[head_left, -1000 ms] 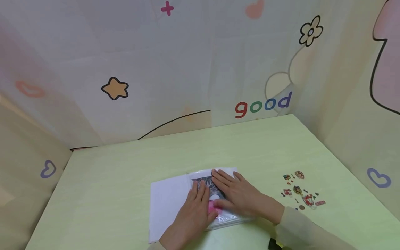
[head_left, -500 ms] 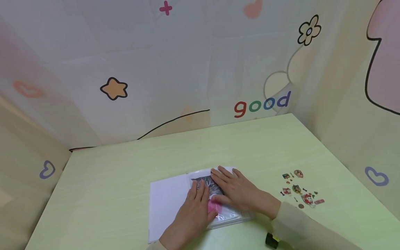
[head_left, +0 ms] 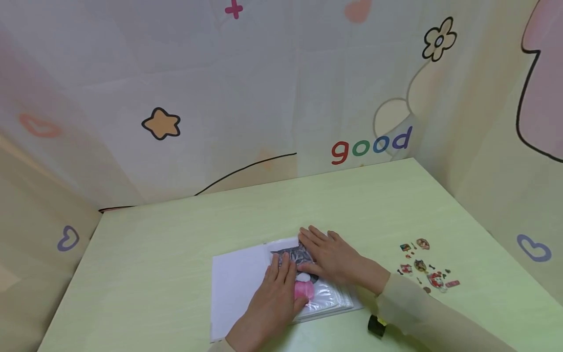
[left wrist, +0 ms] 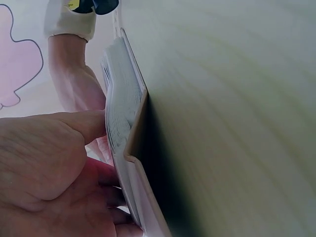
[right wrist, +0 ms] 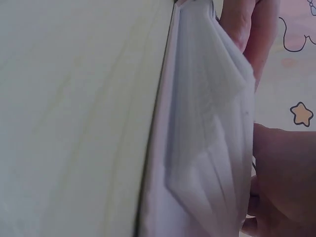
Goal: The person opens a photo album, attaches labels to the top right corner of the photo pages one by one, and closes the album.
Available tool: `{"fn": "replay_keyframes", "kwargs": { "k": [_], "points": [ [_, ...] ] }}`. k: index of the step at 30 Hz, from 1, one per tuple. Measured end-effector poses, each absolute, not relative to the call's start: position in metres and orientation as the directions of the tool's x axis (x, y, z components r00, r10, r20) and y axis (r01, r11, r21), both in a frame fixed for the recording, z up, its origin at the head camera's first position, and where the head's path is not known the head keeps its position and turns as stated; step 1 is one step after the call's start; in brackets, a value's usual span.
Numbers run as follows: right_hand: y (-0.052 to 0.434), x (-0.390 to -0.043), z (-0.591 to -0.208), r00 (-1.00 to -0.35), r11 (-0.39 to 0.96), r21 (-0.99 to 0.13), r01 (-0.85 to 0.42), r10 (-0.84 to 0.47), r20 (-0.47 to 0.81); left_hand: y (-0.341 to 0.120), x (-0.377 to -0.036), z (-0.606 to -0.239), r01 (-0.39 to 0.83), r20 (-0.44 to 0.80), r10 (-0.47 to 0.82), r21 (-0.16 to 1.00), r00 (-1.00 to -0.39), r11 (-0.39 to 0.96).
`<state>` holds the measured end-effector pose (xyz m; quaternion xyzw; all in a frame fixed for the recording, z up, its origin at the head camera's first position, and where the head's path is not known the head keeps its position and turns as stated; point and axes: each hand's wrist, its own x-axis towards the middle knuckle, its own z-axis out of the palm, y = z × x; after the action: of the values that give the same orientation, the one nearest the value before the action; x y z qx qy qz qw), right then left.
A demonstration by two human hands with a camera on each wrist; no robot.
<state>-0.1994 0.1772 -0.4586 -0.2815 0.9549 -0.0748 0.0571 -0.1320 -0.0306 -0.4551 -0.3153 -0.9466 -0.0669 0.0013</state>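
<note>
An open photo album (head_left: pixel 235 288) with a blank white inside cover lies on the table, its thick stack of clear sleeves on the right. The top sleeve shows a picture of a grey striped cat (head_left: pixel 303 291) with a pink patch below. My left hand (head_left: pixel 272 303) rests on the sleeve with fingers straight, covering the picture's left part. My right hand (head_left: pixel 332 256) lies across the picture's upper right with straight fingers. In the left wrist view, the album's page edges (left wrist: pixel 121 94) are stacked beside my thumb. The right wrist view shows fanned sleeve edges (right wrist: pixel 207 118) under my hands.
Several small cut-out stickers (head_left: pixel 435 279) are scattered on the pale green table (head_left: pixel 176 244) to the right. A black and yellow item (head_left: pixel 377 326) shows beneath the right sleeve. A printed curtain (head_left: pixel 246 98) stands behind the table and at both sides.
My right hand has slid a little away from me over the sleeve, baring more of its lower right part. The left hand has stayed in place.
</note>
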Motion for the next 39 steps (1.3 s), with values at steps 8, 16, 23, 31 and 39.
{"fn": "replay_keyframes", "kwargs": {
  "k": [8,16,23,31,39],
  "points": [
    [0.177,-0.188,-0.455,-0.846,0.842,-0.096,-0.531,-0.533,0.0,-0.027,-0.131,-0.455,0.591,0.018,0.595,0.143,-0.804,0.794],
    [0.18,-0.173,-0.454,-0.818,0.815,-0.086,-0.574,-0.576,0.003,-0.027,-0.13,-0.456,0.601,0.041,0.601,0.121,-0.798,0.79],
    [0.186,-0.181,-0.457,-0.803,0.801,-0.098,-0.591,-0.595,-0.026,-0.028,-0.13,-0.455,0.612,0.057,0.609,0.075,-0.791,0.787],
    [0.184,-0.198,-0.455,-0.813,0.812,-0.161,-0.561,-0.577,-0.082,-0.03,-0.13,-0.455,0.612,0.059,0.609,0.096,-0.791,0.785],
    [0.183,-0.208,-0.453,-0.825,0.828,-0.18,-0.531,-0.553,-0.113,-0.03,-0.132,-0.453,0.625,0.068,0.622,0.054,-0.78,0.779]
  ]
}}
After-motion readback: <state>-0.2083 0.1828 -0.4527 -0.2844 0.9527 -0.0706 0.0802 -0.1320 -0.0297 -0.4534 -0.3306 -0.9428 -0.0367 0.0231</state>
